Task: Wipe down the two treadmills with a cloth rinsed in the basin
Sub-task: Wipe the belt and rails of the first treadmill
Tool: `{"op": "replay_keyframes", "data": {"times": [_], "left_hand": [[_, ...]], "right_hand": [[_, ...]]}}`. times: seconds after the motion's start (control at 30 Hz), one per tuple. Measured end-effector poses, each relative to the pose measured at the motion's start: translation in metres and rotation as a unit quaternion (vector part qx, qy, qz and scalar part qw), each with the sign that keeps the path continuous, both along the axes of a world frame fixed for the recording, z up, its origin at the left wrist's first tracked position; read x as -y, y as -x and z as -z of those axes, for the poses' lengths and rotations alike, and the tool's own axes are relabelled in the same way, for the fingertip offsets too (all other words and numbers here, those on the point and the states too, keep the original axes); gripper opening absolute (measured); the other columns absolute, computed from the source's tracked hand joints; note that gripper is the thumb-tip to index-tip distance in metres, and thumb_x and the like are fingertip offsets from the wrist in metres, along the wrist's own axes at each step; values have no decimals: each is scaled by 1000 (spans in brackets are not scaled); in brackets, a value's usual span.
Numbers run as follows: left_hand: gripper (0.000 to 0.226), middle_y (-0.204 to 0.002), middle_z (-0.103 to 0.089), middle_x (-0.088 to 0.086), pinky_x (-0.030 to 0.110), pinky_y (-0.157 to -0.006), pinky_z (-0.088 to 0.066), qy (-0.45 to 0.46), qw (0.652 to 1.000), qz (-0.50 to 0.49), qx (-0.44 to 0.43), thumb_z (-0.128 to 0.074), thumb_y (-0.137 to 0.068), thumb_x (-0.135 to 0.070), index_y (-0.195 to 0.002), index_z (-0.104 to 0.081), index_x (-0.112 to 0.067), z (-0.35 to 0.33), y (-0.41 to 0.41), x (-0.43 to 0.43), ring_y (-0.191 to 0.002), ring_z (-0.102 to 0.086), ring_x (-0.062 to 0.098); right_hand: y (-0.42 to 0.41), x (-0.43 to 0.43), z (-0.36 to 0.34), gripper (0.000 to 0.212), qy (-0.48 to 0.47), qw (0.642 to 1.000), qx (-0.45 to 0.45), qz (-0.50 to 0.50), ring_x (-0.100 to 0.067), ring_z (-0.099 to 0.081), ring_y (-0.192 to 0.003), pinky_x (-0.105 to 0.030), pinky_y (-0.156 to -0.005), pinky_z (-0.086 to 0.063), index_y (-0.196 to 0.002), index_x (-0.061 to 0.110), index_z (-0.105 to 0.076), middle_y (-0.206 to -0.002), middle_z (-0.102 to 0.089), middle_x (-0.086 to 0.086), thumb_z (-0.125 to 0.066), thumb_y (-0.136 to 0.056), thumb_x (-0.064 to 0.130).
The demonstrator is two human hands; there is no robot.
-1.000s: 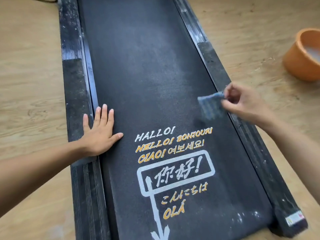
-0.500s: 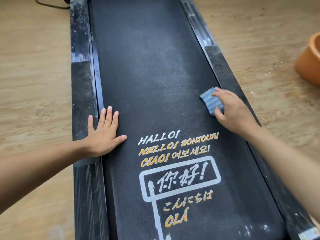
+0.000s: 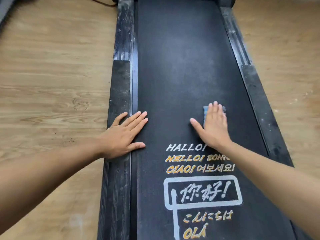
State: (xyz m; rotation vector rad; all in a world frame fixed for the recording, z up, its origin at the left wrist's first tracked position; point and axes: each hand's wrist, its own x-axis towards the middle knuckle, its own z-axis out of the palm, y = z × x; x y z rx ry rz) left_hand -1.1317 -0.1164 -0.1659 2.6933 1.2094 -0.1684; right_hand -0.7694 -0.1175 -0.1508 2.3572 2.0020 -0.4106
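Well, my right hand (image 3: 213, 125), fingers (image 3: 215, 110) straight, pins the cloth (image 3: 205, 111) flat on the treadmill belt (image 3: 181, 66) right of centre; soft and light, I judge, it wants palm pressure, left hand (image 3: 124, 134) spread flat alongside.

Both arms stretched out, coming in from 8 and 4 o'clock. My left hand (image 3: 124, 134) is palm-down, fingers together, aimed at 1. My right hand (image 3: 213, 126) is flat too, fingers at 12, thumb splayed toward 10.

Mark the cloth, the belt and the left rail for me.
cloth (image 3: 205, 113): head view, exposed blue left edge.
belt (image 3: 178, 66): head view, bare middle of running surface.
left rail (image 3: 121, 84): head view, dark grip pad.
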Motion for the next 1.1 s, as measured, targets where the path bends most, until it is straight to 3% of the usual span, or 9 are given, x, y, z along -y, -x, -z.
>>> {"op": "replay_keyframes", "data": {"times": [0.17,0.27,0.33,0.43,0.5,0.57,0.77,0.97,1.1], "left_hand": [[109,-176,4,15,46,-133,-10,-60,988,-60,129,-43,-96,-76,-167,-9,-1,4,1,5,-164,3,27],[113,-176,-2,18,51,-131,-19,-66,982,-64,162,-53,-92,-72,-166,-11,2,6,3,7,-164,-3,30],[119,-176,-1,15,48,-132,-16,-66,985,-65,143,-50,-90,-82,-167,-9,0,5,4,9,-164,-2,27],[114,-177,0,12,47,-133,-14,-71,989,-56,117,-42,-93,-84,-168,-8,-5,4,1,11,-164,-2,23],[108,-177,-4,11,46,-133,-14,-78,989,-53,112,-41,-96,-80,-168,-10,-6,4,2,11,-164,-4,22],[99,-176,-13,10,46,-133,-15,-78,988,-57,123,-43,-100,-71,-168,-13,-6,5,3,10,-164,-8,21],[65,-172,-29,9,45,-131,-19,-80,980,-64,173,-38,-105,-23,-166,-24,-4,8,4,7,-162,-20,22],[63,-172,-30,7,46,-130,-25,-65,961,-95,252,-39,-103,-10,-164,-27,-2,13,10,7,-160,-25,19],[62,-171,-32,5,47,-129,-26,-62,958,-92,263,-38,-104,-10,-165,-28,-6,17,14,8,-159,-28,19]], "right_hand": [[156,6,4,91,-37,981,-29,-188,-23,13,-161,-43,-131,2,-167,7,-2,-175,8,-11,-16,-101,68],[158,16,4,84,-21,942,-26,-334,-19,12,-162,-42,-131,-1,-168,11,-4,-176,5,-7,-20,-104,64],[118,9,1,85,-24,933,0,-360,-19,6,-162,-43,-131,-5,-168,13,-9,-176,0,-6,-20,-104,68],[18,-5,1,89,-35,974,38,-222,-27,-8,-162,-50,-129,-16,-164,10,-22,-173,-16,-12,-26,-100,71],[-56,11,-3,99,-10,997,45,-55,-27,-3,-162,-50,-131,-11,-166,10,-13,-175,-8,-12,-16,-96,80],[-105,34,-7,110,19,998,45,29,-24,5,-162,-49,-131,-5,-167,10,-2,-176,2,-11,-3,-89,88],[-55,37,-8,130,10,991,2,130,-30,6,-162,-53,-130,-4,-165,1,0,-174,4,-19,4,-78,97],[172,68,5,86,-32,978,-53,-198,-19,17,-161,-40,-131,5,-168,13,-2,-175,11,-8,-19,-103,68],[178,85,9,82,-30,956,-21,-290,-18,11,-162,-42,-131,-4,-168,12,-8,-176,4,-6,-27,-107,64]]}}
